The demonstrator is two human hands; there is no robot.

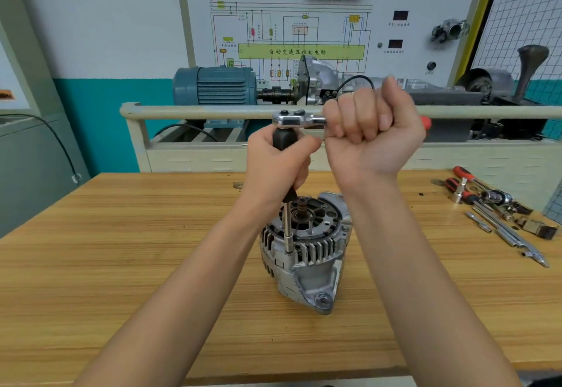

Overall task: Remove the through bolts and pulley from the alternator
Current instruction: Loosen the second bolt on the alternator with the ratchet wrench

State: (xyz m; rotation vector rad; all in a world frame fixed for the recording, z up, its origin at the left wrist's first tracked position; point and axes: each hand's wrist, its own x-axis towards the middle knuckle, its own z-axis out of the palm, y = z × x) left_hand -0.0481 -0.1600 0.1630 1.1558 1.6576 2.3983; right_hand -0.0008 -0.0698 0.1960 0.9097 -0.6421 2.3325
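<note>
A silver alternator (307,253) stands upright on the wooden bench (121,265), its slotted end facing up with a rusty shaft (302,204) showing at the centre. A long extension bar (288,234) rises from a spot on the alternator's near rim. My left hand (275,167) grips the bar's black handle just under the ratchet head (292,119). My right hand (371,125) is wrapped round the ratchet's handle, whose red end (427,123) sticks out to the right. No pulley is visible on the shaft.
Loose tools lie at the bench's right: red-handled drivers (462,174), sockets (495,196), extension bars (511,234). Behind the bench stand a railed trainer stand (213,111) with a blue motor (216,85) and a wiring-diagram board (301,37).
</note>
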